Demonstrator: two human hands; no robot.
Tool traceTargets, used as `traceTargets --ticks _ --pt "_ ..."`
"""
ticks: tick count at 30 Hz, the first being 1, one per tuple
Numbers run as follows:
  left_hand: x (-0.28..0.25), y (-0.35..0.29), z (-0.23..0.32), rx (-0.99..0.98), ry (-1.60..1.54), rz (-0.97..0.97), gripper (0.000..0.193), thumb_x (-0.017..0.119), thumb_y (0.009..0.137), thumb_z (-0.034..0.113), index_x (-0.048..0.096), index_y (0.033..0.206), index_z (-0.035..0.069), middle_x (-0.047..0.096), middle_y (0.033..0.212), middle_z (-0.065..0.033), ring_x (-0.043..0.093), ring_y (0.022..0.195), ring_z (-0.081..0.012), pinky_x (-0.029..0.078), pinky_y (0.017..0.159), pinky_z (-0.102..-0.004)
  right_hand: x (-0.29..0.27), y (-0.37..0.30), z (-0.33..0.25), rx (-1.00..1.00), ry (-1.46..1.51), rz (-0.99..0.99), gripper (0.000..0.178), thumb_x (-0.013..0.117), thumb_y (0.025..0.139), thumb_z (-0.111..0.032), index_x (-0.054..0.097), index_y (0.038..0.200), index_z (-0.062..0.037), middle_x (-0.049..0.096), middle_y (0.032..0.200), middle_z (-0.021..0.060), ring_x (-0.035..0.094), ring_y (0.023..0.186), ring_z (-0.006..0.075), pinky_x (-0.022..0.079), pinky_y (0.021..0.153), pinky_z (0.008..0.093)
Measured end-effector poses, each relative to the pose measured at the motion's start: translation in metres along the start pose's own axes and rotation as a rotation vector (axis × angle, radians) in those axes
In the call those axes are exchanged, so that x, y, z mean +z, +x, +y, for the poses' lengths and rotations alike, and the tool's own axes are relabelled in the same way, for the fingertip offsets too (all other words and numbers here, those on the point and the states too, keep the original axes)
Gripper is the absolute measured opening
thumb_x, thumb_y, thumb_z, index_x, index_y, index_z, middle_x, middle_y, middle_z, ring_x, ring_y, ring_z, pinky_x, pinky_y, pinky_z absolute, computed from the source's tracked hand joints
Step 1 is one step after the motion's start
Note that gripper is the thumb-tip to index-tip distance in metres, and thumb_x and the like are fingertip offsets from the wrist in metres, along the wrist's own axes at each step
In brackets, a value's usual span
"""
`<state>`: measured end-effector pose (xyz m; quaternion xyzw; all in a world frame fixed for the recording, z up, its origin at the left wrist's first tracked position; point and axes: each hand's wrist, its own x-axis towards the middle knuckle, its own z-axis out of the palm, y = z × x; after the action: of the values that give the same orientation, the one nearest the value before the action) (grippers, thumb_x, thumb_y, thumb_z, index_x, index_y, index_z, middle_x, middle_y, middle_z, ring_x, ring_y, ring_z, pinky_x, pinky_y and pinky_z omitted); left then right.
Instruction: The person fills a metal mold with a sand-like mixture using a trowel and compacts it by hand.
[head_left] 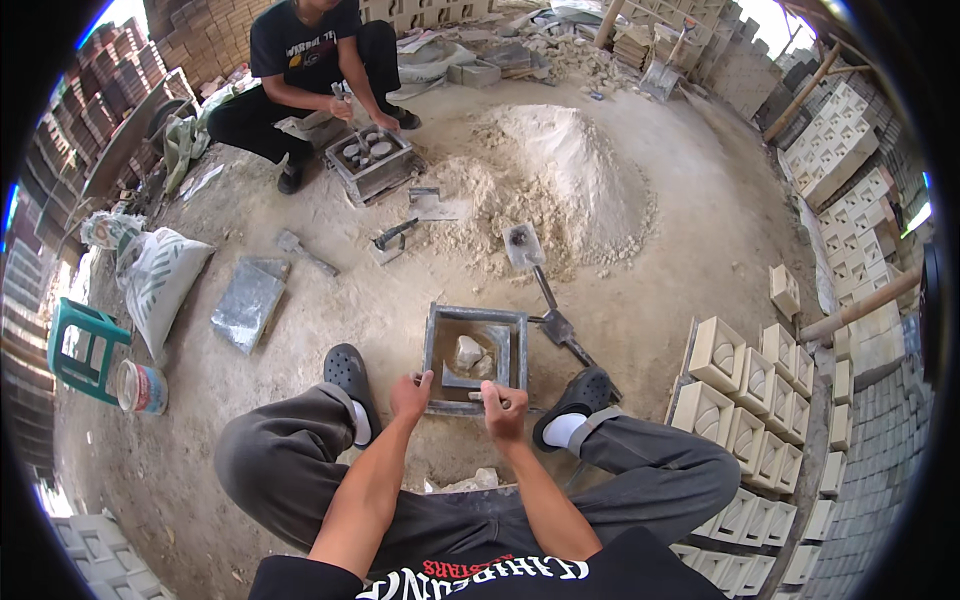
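Observation:
Between my feet stands a square metal mould [478,310] with a smaller square frame inside it. A pale, broken lump [469,351] lies in the middle of that inner frame. At the mould's near left corner, my left hand [408,398] is closed on a small grip whose shape is mostly hidden. My right hand [504,410] is wrapped round a short metal handle at the near right side. Touching or close to the mould's right side lies a dark metal bar [558,326], which reaches toward a square pale-dusted scoop-like head [522,247].
A heap of pale powder [570,180] rises ahead. Far left, a co-worker [310,70] squats at another box mould [370,165]. A mallet [305,253], metal plate [250,302], white sack [165,280], green stool [85,345] and bucket [141,388] lie left; moulded blocks [718,352] stand right.

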<state>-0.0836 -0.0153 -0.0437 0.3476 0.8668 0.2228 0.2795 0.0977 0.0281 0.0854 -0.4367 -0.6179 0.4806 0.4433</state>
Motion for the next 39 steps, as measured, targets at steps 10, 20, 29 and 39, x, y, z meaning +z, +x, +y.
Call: traceTargets --ticks 10,20,29,39 --pt "0.005 -0.002 0.002 -0.013 -0.081 -0.023 0.046 0.056 0.089 0.047 0.07 0.095 0.004 0.07 0.086 -0.0171 0.067 0.082 -0.0337 0.051 0.075 -0.0431 -0.023 0.003 0.011 0.042 -0.089 0.056 0.04 0.058 0.09 -0.021 0.049 0.057 0.0011 0.038 0.049 -0.0018 0.036 0.049 0.0046 0.027 0.045 0.029" --pt "0.004 -0.003 0.005 -0.01 -0.026 -0.007 0.045 0.054 0.09 0.046 0.069 0.096 0.004 0.07 0.089 -0.016 0.067 0.085 -0.0331 0.05 0.077 -0.0429 -0.03 0.018 0.007 0.177 0.086 0.11 0.042 0.057 0.089 -0.018 0.043 0.052 -0.0025 0.039 0.049 -0.0058 0.035 0.049 0.0041 0.024 0.047 0.0276" --pt "0.003 -0.003 0.007 -0.017 -0.036 -0.011 0.044 0.053 0.091 0.046 0.069 0.097 0.005 0.07 0.089 -0.0165 0.067 0.085 -0.0334 0.05 0.077 -0.0434 -0.046 0.012 0.013 0.11 0.127 0.168 0.042 0.056 0.09 -0.019 0.041 0.056 -0.0003 0.034 0.052 -0.0049 0.031 0.053 0.004 0.023 0.046 0.0296" --pt "0.011 -0.005 0.006 -0.015 -0.095 0.004 0.043 0.055 0.09 0.045 0.07 0.097 0.005 0.07 0.087 -0.0167 0.067 0.084 -0.0336 0.051 0.075 -0.043 -0.033 0.004 0.034 0.138 -0.076 0.203 0.045 0.056 0.091 -0.024 0.038 0.056 -0.0018 0.033 0.052 -0.0049 0.03 0.052 0.0051 0.022 0.046 0.0301"
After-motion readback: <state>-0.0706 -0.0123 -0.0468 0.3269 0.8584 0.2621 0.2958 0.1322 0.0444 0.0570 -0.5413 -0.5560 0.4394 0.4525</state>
